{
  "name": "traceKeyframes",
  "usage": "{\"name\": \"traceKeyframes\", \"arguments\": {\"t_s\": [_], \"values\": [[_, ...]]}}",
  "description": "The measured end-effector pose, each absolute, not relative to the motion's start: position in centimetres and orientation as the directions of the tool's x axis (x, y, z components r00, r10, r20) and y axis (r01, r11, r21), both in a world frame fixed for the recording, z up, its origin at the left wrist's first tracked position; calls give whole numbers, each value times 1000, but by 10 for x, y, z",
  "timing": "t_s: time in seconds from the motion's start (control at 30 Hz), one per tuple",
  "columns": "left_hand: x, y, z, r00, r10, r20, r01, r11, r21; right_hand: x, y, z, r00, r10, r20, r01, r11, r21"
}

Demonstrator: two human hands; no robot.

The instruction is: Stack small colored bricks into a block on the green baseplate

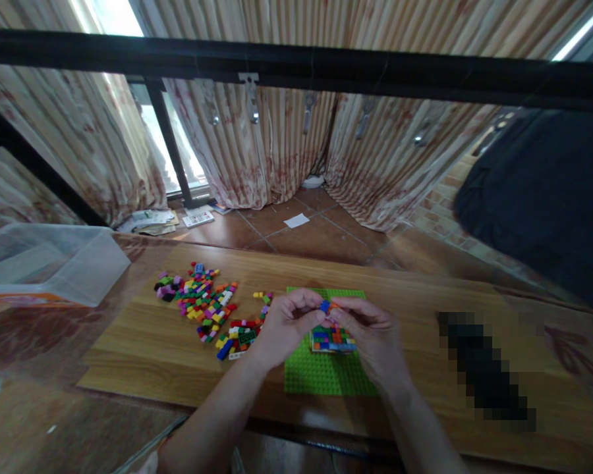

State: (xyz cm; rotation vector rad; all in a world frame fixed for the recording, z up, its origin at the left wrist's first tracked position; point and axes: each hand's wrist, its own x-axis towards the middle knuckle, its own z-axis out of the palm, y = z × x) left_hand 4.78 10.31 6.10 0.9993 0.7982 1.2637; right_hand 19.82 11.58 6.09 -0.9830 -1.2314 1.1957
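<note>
Above a green baseplate [306,378], my two hands meet with their fingertips close together. My left hand [291,322] is closed in a pinch on a small blue brick [325,306]. Touching its right side is an orange brick [334,305], pinched by my right hand [375,332]. Just below the fingers, a multicoloured block of bricks [333,339] stands on the baseplate. Its upper part is partly hidden by my hands. Left of my left hand lie several loose bricks [247,324], a dark green one among them.
A large pile of mixed bricks [202,296] spreads over the left of the wooden table [143,355]. A clear plastic bin [93,263] stands at the far left. On the right lies a dark pixelated shape [484,368]. Papers [151,220] rest on the floor behind.
</note>
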Motion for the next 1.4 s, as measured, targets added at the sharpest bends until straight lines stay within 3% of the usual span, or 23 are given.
{"name": "traceKeyframes", "arguments": {"t_s": [0.23, 0.67, 0.87, 1.07, 1.4], "values": [[51, 104, 61, 120, 993, -4, -420, 55, 906, 193, 116, 61, 2, 992, 125, -94, 125, -988], [20, 110, 60, 4, 1000, -20, -234, 20, 972, 241, 118, 60, 106, 984, 140, 74, 133, -988], [13, 110, 63, -37, 999, -29, -211, 21, 977, 255, 114, 52, -9, 986, 166, 225, 164, -961], [16, 113, 61, -27, 999, -28, -210, 22, 978, 250, 117, 36, -81, 991, 110, 185, 123, -975], [12, 112, 57, -4, 1000, -14, -168, 13, 986, 247, 122, 29, 1, 998, 70, 173, 69, -983]]}}
